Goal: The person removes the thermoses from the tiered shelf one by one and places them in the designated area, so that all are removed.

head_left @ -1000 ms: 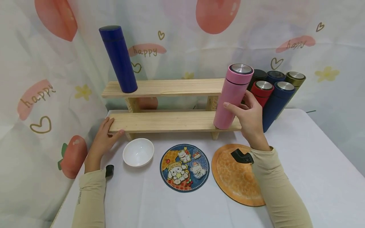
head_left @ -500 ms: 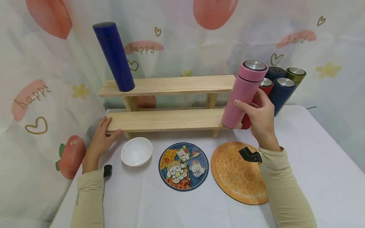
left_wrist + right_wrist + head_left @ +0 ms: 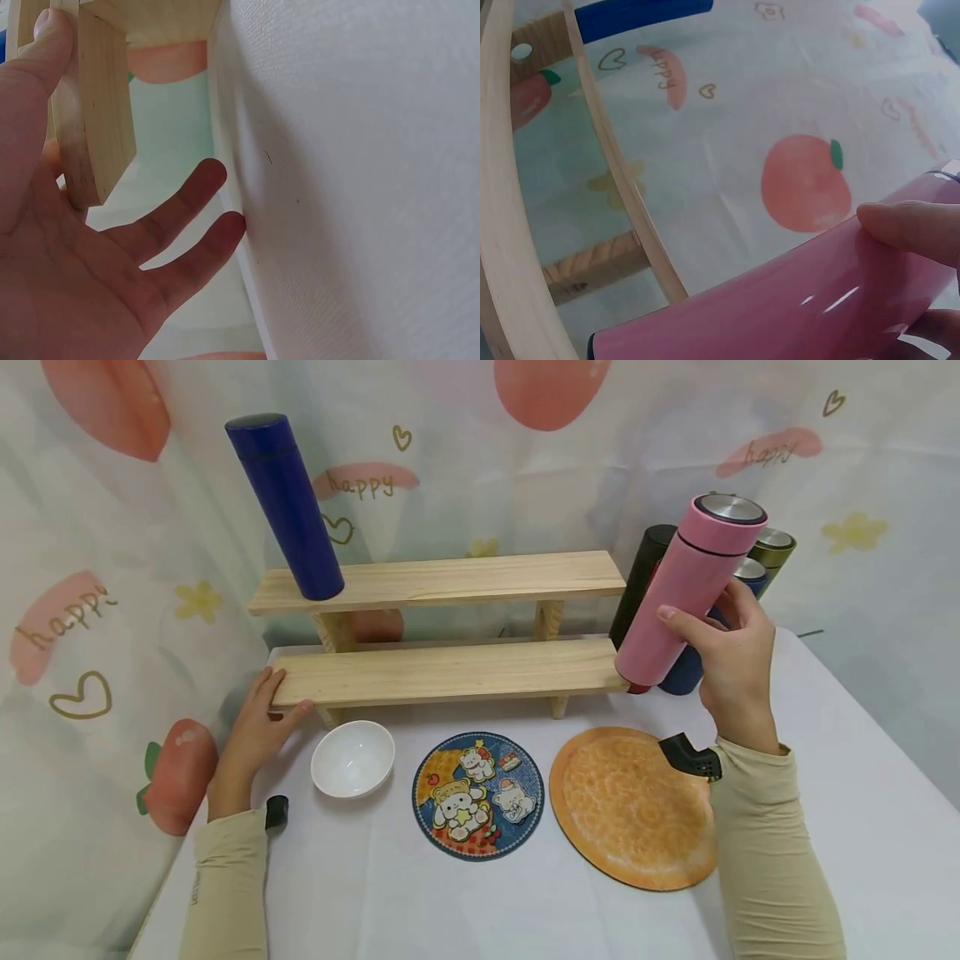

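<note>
My right hand (image 3: 738, 672) grips a pink thermos bottle (image 3: 678, 593) with a steel-topped lid, fingers and thumb around its side. The bottle tilts at the right end of the two-tier wooden shelf (image 3: 450, 672), in front of other bottles; whether its base touches anything is hard to tell. In the right wrist view, the thumb (image 3: 915, 225) presses on the pink body. My left hand (image 3: 251, 735) holds the lower board's left end; in the left wrist view the thumb (image 3: 52, 52) is on one side, with a finger partly hidden behind the board.
A dark blue bottle (image 3: 288, 510) stands on the upper board's left. Behind the pink one are black (image 3: 641, 581), olive (image 3: 772, 552) and blue (image 3: 681, 672) bottles, with red barely showing. In front lie a white bowl (image 3: 352, 760), a cartoon mat (image 3: 477, 797) and an orange mat (image 3: 633, 810).
My right hand has carried the pink bottle to the right and up, from the lower board's right end to before the other bottles. My left hand stays on the shelf; the view has shifted slightly.
</note>
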Tool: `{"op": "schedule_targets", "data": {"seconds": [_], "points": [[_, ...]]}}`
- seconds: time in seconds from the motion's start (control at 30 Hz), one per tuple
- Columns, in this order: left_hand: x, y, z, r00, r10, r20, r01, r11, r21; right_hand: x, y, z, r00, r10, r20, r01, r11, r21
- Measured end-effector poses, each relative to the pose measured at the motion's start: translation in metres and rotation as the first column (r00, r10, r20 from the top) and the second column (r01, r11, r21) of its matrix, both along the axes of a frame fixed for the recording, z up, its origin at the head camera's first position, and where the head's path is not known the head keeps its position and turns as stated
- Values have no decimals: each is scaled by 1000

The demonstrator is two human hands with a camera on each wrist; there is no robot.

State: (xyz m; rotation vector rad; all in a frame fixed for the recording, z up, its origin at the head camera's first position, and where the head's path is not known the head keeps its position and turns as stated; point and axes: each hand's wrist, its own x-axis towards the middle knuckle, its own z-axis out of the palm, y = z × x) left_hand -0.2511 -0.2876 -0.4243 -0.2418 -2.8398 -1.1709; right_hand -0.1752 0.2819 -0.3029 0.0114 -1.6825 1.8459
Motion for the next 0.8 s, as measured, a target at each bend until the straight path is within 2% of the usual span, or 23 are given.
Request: {"op": "schedule_targets", "data": {"seconds": [0.2, 0.43, 0.57, 0.8], "points": [[1, -1, 0, 1000, -1, -8, 1, 1000, -9, 6, 18, 4, 1000, -26, 14, 27, 999, -47], [-1, -2, 0, 1000, -7, -21, 7, 1000, -10, 10, 41, 10, 998, -52, -20, 48, 986, -162], [-2, -1, 0, 1000, -3, -7, 3, 1000, -12, 14, 55, 12, 996, -82, -25, 75, 975, -207], [-1, -1, -2, 1000, -3, -3, 3, 1000, -11, 21, 79, 7, 990, -140, -7, 134, 962, -236]]}}
